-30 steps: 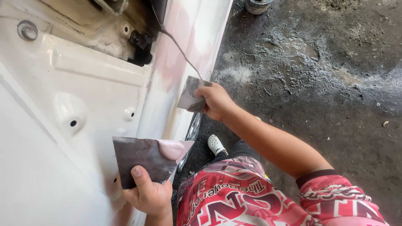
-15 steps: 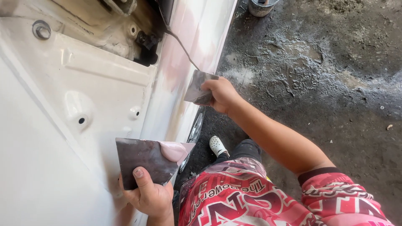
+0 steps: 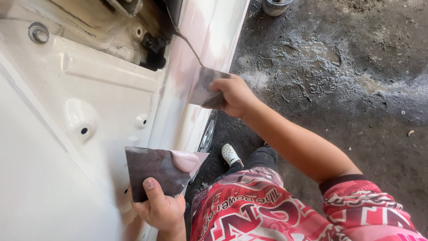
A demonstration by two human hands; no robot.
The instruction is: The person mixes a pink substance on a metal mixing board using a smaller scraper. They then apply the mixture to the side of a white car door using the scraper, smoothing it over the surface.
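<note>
Work in hand is spreading body filler on a white car body panel (image 3: 196,40). At the left of the view, the left hand (image 3: 162,207) is closed on a dark metal mixing board (image 3: 154,167), thumb on top, held low beside the inner white panel (image 3: 89,102); a dab of pinkish filler (image 3: 186,160) sits at the board's upper right corner. Further right, the right hand (image 3: 234,96) is closed on a thin metal spreader (image 3: 203,85), its blade laid against the outer panel where a pink-tinged smear shows. Judgement: the blade should be kept at a shallow angle with even pressure and drawn in one direction, so that edges feather out and no ridges remain. The board sits below and well apart from the spreader, so each reload means a reach across. At far right, the dark concrete floor (image 3: 347,67) lies bare and stained, with a container (image 3: 275,6) at the top edge.
</note>
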